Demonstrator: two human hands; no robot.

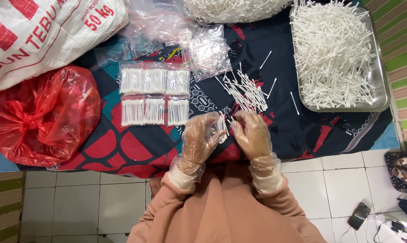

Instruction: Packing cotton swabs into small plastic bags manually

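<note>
Cotton swabs (pixel 221 126) sit bunched in the left hand (pixel 201 138), whose gloved fingers curl closed around the small white bundle just above the near edge of a patterned dark cloth (pixel 298 130) in navy, red and teal. The right hand (pixel 254 134), also in a clear plastic glove, rests just beside the bundle with its fingers bent loosely over the cloth; whether it pinches any swab cannot be told. The cloth is spread on a white tiled floor (pixel 77 207) and carries nearly everything in view. At far left lies a large white woven sack (pixel 41 36) with red print, and near it a knotted red plastic bag (pixel 41 114), bulging and translucent. At far right, a metal tray (pixel 386 96) holds a deep heap of loose swabs. Another mound of swabs (pixel 232 9) fills a clear bag at the far edge, beside a crumpled pile of empty clear plastic bags (pixel 203 47). Left of the hands, six filled packets (pixel 155 96) lie in two neat rows of three. A scattered pile of loose swabs (pixel 248 92) lies just beyond the hands. A phone (pixel 359 216) with a white cable rests on the floor at near right.
</note>
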